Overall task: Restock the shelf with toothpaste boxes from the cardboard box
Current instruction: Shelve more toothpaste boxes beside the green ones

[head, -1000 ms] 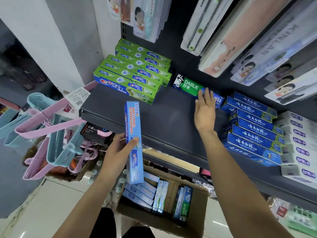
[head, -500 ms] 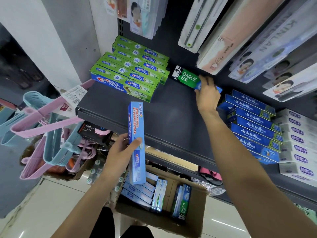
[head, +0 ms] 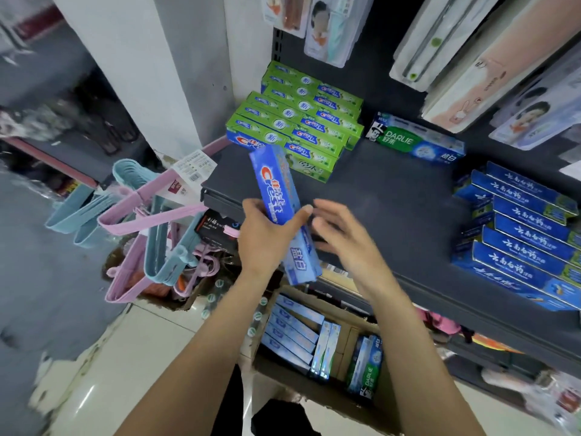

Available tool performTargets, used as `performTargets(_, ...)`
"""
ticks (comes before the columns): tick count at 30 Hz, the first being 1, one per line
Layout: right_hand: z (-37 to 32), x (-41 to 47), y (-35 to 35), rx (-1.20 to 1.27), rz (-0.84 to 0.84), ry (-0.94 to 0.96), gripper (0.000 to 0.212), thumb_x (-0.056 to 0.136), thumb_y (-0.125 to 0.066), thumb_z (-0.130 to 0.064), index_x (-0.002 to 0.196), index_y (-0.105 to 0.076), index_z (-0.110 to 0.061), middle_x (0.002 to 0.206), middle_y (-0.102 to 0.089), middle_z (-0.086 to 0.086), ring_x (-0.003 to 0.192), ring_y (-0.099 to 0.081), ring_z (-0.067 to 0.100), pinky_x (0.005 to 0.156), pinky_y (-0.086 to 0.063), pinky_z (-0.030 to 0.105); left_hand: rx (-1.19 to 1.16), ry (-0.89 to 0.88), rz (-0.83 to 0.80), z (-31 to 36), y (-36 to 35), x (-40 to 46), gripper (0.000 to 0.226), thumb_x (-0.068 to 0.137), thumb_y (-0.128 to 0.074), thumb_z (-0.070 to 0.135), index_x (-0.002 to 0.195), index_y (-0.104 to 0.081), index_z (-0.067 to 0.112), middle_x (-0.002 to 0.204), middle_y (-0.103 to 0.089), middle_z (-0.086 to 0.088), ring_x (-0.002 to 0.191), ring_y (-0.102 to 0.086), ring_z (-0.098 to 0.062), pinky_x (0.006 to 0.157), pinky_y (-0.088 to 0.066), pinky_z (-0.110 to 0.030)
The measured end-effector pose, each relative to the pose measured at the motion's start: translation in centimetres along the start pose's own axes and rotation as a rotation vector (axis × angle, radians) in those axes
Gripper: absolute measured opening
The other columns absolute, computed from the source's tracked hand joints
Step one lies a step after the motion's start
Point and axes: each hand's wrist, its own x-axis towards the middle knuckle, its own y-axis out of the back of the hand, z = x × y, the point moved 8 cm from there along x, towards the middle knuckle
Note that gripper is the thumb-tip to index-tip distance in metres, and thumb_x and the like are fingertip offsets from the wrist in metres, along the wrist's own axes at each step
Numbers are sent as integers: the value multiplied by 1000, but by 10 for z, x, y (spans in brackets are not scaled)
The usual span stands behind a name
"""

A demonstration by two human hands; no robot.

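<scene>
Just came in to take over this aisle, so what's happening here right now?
A person is restocking toothpaste. Their left hand grips a blue Crest box over the dark shelf, while the right hand hovers open beside it. The cardboard box on the floor below holds more toothpaste boxes.

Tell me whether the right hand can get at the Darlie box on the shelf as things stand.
Probably yes. The right hand is open and holds nothing, and the bare shelf between it and the Darlie box has nothing in the way.
</scene>
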Motion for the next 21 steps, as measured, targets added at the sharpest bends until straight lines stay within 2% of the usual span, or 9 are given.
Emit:
performTargets(3, -7, -7, -19, -101, -30, 40, 38, 85, -68, -11, 116, -55, -29, 107, -63, -14, 97, -63, 4, 84, -52, 20, -107, 55, -28, 3, -3, 13, 62, 68, -72, 59, 100, -42, 15, 85, -55, 16, 84, -61, -14, 72, -45, -28)
performTargets(6, -18, 8, -10, -101, 27, 49, 38, 84, -65, 0, 114, -59, -22, 101, -64, -9, 88, -62, -4, 81, -51, 17, -416, 173, -153, -5, -7, 24, 36, 86, -58, 51, 94, -46, 17, 91, -62, 1, 81, -67, -15, 63, -57, -32)
performTargets(8, -32, 21, -2, -142, 44, 102, 39, 85, -62, 3, 113, -60, -24, 108, -64, -6, 94, -60, -9, 87, -48, 16, -488, 135, -183, -6, 2, 33, 22, 93, -51, 42, 91, -52, 20, 91, -65, 0, 78, -67, -14, 59, -56, -28)
performTargets(10, -51, 41, 6, -269, 107, 210, 40, 86, -59, 3, 115, -59, -25, 118, -61, -9, 111, -56, 1, 99, -41, 21, -215, -134, -102, 6, 25, 51, 12, 93, -52, 31, 100, -57, 22, 101, -67, 3, 95, -63, -16, 80, -52, -32)
performTargets(11, -61, 54, 11, -381, 163, 282, 40, 86, -57, 1, 118, -58, -24, 121, -59, -10, 116, -53, 8, 101, -37, 22, -12, -317, -44, 17, 34, 60, 18, 90, -54, 24, 108, -58, 21, 111, -65, 3, 106, -58, -19, 91, -46, -32)
performTargets(13, -82, 82, 15, -644, 295, 433, 40, 87, -53, -2, 122, -58, -20, 122, -58, -6, 115, -49, 19, 98, -31, 22, 303, -627, 19, 40, 38, 78, 36, 86, -56, 14, 121, -56, 15, 127, -58, -3, 120, -48, -25, 103, -32, -32)
performTargets(14, -89, 99, 16, -760, 353, 495, 40, 87, -52, -2, 122, -59, -19, 121, -58, -2, 111, -48, 22, 96, -31, 23, 428, -717, 4, 47, 34, 89, 41, 85, -57, 14, 126, -54, 14, 133, -53, -5, 126, -44, -27, 108, -26, -35)
performTargets(17, -97, 149, 25, -962, 466, 531, 41, 86, -50, 1, 119, -63, -20, 124, -58, 4, 113, -45, 28, 96, -35, 37, 726, -827, -63, 54, 20, 119, 47, 88, -54, 20, 135, -48, 20, 145, -43, -2, 136, -32, -24, 114, -9, -43)
performTargets(21, -94, 197, 44, -1217, 575, 407, 56, 81, -44, 5, 126, -59, -25, 133, -52, 7, 127, -38, 32, 98, -33, 39, 871, -903, -63, 52, 14, 133, 49, 88, -53, 22, 136, -47, 23, 145, -43, 0, 134, -34, -23, 114, -9, -47)
